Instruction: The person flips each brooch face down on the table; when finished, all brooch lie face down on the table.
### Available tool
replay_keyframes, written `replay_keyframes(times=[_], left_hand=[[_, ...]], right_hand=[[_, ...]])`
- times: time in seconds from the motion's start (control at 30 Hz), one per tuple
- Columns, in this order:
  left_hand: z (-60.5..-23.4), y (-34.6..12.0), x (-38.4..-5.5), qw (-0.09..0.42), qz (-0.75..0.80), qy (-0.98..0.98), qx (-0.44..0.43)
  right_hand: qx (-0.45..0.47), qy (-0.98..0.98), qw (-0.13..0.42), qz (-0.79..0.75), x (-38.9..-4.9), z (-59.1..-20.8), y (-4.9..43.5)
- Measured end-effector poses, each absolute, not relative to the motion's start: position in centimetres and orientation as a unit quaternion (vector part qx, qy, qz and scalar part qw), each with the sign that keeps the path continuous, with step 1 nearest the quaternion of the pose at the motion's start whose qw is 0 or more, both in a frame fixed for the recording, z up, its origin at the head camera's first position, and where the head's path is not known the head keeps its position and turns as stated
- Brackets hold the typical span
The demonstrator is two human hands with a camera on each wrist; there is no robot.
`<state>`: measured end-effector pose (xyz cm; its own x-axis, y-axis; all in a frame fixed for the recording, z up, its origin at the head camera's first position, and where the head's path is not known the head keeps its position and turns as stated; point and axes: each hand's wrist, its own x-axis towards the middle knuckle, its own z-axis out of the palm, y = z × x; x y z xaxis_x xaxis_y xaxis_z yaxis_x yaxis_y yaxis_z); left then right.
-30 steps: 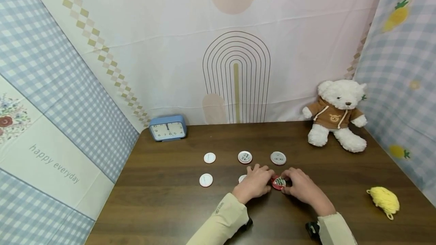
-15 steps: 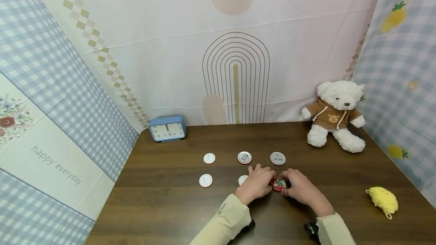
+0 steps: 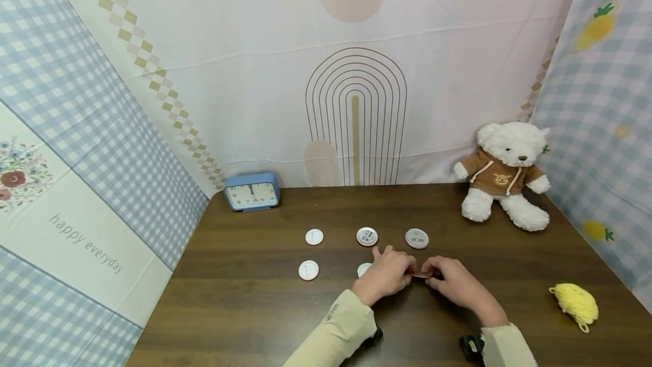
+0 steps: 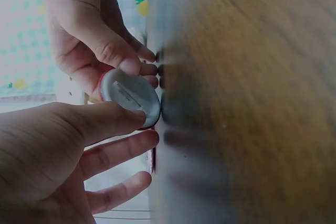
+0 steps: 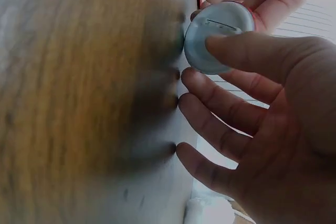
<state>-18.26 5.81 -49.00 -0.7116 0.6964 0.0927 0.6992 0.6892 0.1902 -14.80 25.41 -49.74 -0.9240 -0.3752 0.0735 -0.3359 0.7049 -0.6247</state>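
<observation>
Between both hands a round pin badge [image 3: 420,274] stands tilted nearly edge-on to the head camera. Its grey metal back with a pin bar [image 4: 127,94] faces the wrist cameras, and a bit of red rim shows. My left hand [image 3: 385,273] pinches one side, thumb across the back. The opposite side is pinched by my right hand [image 3: 453,282], whose thumb also presses the back [image 5: 199,45]. The badge's lower edge is at or close to the tabletop. Beside my left hand lies a white-backed badge [image 3: 364,269], partly hidden by it.
Further badges lie back-up on the brown table [image 3: 244,310]: two white ones [image 3: 314,237] at left, two silver ones [image 3: 416,238] behind the hands. A blue clock [image 3: 252,192] stands back left, a white teddy bear [image 3: 509,174] back right, yellow yarn [image 3: 575,304] at right.
The held badge has tilted from showing its red face with a green tree to nearly edge-on in the head view. Both hands keep their hold in almost the same place.
</observation>
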Motion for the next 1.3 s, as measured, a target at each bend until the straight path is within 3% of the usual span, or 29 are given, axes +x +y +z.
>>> replay_keyframes(times=[0.37, 0.97, 1.3], left_hand=[[-48.6, 6.3, -18.4, 0.023, -0.092, -0.914, -0.395], [-49.2, 7.7, -18.6, 0.009, -0.111, -0.933, -0.343], [-49.5, 7.7, -18.3, 0.022, -0.082, -0.938, -0.337]], right_hand=[[-0.173, 0.938, 0.001, -0.302, -15.0, -49.5, 25.3], [-0.122, 0.938, -0.026, -0.323, -15.1, -49.9, 25.5], [-0.101, 0.947, -0.008, -0.306, -15.2, -49.9, 25.0]])
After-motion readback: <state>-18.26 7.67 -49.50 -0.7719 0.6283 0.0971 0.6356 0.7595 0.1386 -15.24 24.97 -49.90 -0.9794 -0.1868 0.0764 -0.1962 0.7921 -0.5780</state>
